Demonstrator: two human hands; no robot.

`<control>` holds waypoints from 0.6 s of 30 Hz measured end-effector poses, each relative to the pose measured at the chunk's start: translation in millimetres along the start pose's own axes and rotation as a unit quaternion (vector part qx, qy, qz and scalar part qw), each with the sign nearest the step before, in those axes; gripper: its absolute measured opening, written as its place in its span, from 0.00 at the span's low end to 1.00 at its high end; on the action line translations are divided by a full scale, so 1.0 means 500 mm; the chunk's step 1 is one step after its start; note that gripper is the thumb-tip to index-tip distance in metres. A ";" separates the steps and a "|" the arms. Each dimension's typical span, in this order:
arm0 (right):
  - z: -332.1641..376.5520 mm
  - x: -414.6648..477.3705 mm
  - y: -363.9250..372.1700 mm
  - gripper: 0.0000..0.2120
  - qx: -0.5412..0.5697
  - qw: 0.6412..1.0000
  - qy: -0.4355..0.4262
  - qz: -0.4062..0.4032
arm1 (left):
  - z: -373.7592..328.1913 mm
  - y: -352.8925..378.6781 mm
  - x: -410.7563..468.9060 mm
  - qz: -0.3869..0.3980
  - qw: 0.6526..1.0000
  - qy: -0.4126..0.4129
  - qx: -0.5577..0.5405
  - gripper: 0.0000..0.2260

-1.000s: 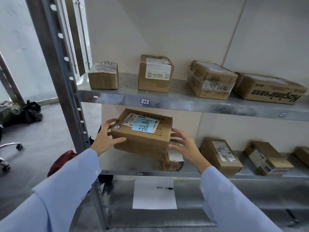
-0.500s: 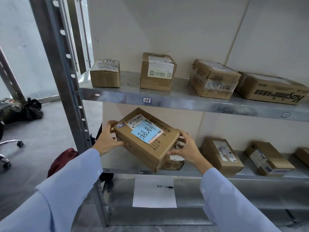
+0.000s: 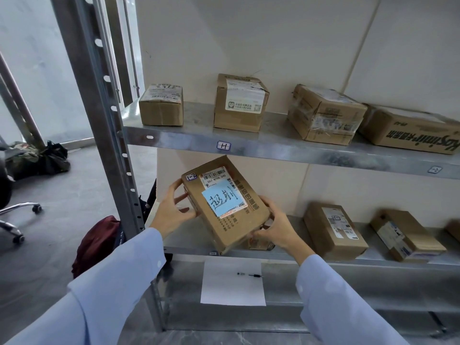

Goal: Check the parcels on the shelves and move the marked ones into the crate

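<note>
Marked parcel (image 3: 225,205): brown carton, held in the air w/ both hands in front of mid shelf (image 3: 286,255), not resting on it. Tilted, top face toward camera, far-left corner highest. Blue note (image 3: 223,199) w/ handwritten chars stuck on top face, partly over a white barcode label; small tag "1-2" (image 3: 191,177) at upper-left corner

L hand (image 3: 171,210): thumb at carton's upper-left corner, fingers curled along left side, gripping it. R hand (image 3: 276,227): wrapped round lower-right corner, thumb on top edge, fingers underneath (tips hidden)

Small box (image 3: 261,244) on mid shelf just behind the held carton, mostly covered by it. Further R, same shelf: 2 labelled cartons (image 3: 334,230) (image 3: 405,235), apart from each other and from the hands

Top shelf (image 3: 273,145): 4 cartons in a row, approx. evenly spread; shelf tag (image 3: 223,145) on front lip

Bottom shelf: white sheet (image 3: 232,290) lying flat, small dark pen-like item (image 3: 250,275) on it (too small to ID)

L of rack: red bag (image 3: 97,242) on floor beside upright post (image 3: 99,120), chair base (image 3: 20,215) further L
</note>
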State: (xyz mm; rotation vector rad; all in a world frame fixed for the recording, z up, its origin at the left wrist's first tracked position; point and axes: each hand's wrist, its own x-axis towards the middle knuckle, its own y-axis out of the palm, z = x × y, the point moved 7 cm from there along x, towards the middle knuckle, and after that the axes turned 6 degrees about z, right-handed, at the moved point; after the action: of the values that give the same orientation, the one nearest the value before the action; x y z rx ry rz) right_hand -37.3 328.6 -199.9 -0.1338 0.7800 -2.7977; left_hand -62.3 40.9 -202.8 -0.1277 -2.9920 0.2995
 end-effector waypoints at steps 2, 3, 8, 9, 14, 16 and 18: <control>-0.004 0.000 0.006 0.47 0.001 1.000 0.002 -0.005 | -0.001 0.004 -0.004 0.001 1.000 -0.002 -0.006 0.45; -0.004 -0.001 0.009 0.46 0.006 1.000 0.001 -0.009 | -0.002 0.005 -0.006 0.007 1.000 -0.001 -0.001 0.46; -0.003 0.007 0.024 0.42 0.045 0.999 -0.006 -0.018 | -0.011 0.035 -0.027 0.081 0.996 0.004 0.039 0.43; -0.002 0.009 0.025 0.42 0.051 0.998 -0.007 -0.021 | -0.012 0.040 -0.033 0.089 0.995 0.001 0.033 0.43; 0.003 0.016 0.044 0.49 0.067 0.997 -0.010 -0.023 | 0.003 0.047 -0.052 0.150 0.987 -0.019 0.046 0.50; 0.007 0.021 0.060 0.52 0.074 0.997 -0.014 -0.027 | 0.012 0.051 -0.061 0.173 0.983 -0.029 0.050 0.54; 0.017 0.025 0.081 0.52 0.059 0.998 -0.014 -0.027 | 0.016 0.050 -0.067 0.171 0.983 -0.032 0.055 0.56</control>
State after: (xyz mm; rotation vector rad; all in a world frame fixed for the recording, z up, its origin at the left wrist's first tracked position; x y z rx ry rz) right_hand -39.9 287.8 -213.2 -0.1771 0.6128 -2.8770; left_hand -28.5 60.5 -219.8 -0.6356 -2.9960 0.5128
